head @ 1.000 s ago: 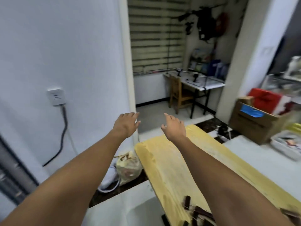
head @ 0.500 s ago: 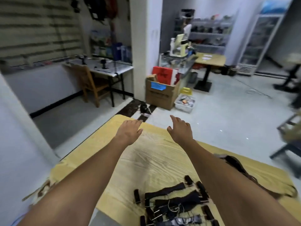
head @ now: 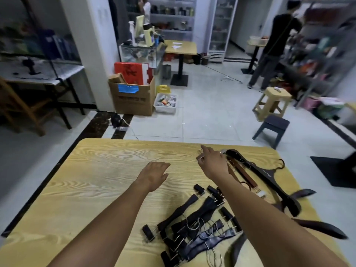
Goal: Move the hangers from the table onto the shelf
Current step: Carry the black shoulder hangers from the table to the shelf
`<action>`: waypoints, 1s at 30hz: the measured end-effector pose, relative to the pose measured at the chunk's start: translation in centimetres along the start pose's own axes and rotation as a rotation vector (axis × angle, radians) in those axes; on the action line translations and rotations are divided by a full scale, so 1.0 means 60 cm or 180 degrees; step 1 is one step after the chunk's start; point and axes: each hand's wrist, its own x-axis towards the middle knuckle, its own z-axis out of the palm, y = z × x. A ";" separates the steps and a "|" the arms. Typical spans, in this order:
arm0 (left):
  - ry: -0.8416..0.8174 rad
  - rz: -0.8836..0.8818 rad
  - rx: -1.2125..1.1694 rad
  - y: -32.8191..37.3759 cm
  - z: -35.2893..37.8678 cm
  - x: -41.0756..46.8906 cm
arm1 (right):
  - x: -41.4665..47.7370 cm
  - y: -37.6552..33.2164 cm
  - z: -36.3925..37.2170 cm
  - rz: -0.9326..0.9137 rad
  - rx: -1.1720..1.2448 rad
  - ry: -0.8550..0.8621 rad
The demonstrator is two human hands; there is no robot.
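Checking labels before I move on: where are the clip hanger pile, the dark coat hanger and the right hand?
clip hanger pile (head: 192, 226), head view, black bars mid-pile.
dark coat hanger (head: 266, 175), head view, middle of its arm.
right hand (head: 212, 162), head view, back of the hand.

View: swings right, off the white wall and onto the whole worktop (head: 96, 180) with the open room beyond.
Right hand (head: 211, 162): moves from beside the left hand out to the right; its stretched fingers now reach the far end of the dark wooden hangers (head: 265, 176).
Left hand (head: 154, 174): now sits nearer than the right, flat over bare wood.
Clip hangers (head: 192, 224): the heap comes fully into view.
Background: a person (head: 275, 45) at a shelf (head: 323, 45) appears.
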 end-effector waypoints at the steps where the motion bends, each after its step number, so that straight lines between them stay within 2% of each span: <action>1: -0.0010 0.0035 -0.0019 0.003 0.001 0.004 | -0.005 0.006 0.002 0.0048 0.0017 0.0012; 11: 0.0071 0.0500 0.0043 0.072 -0.019 0.078 | -0.045 0.092 0.010 0.0667 0.0003 -0.0014; 16: 0.0109 0.0734 0.0115 0.138 -0.024 0.129 | -0.057 0.174 -0.004 0.1108 0.0007 -0.0023; 22: 0.0140 0.0926 0.0173 0.226 -0.031 0.196 | -0.054 0.270 -0.014 0.1329 -0.0062 -0.0022; 30: 0.0184 0.0985 0.0258 0.358 -0.035 0.324 | -0.024 0.443 0.007 0.1647 -0.0212 -0.0378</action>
